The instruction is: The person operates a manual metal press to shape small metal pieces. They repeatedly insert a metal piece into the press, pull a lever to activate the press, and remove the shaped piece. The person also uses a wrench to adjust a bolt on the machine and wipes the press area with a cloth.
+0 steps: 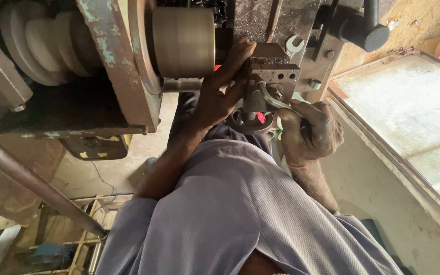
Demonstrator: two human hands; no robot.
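We look down on a worn lathe, and our left hand (222, 89) reaches up to the tool post block (276, 79), a small steel block with holes in its face, set just right of the round brass-coloured chuck (183, 42). The fingers (240, 53) of that hand are spread a little and curl over the top and left side of the block, pressing on it rather than pinching anything. Our right hand (311, 132), dark with grease, is closed in a fist around the handle of a curved wrench (276, 102); its fingers are pressed together on the handle, and the wrench head sits against a bolt on the near face of the block, just beside the left hand's thumb. Below the block, between the two hands, a round handwheel (248, 122) shows with a spot of red next to it. A second open-ended spanner (295, 45) lies on the machine just beyond the block. To the far left sit the stepped pulleys (47, 40) behind a rusty frame with flaking green paint (110, 56). A black knob (367, 33) on a lever stands at the far right. A grey metal tray (413, 107) lies to the right, and a long steel bar (36, 186) slants across the near left. Our grey sleeves (230, 209) fill the near part of the view.
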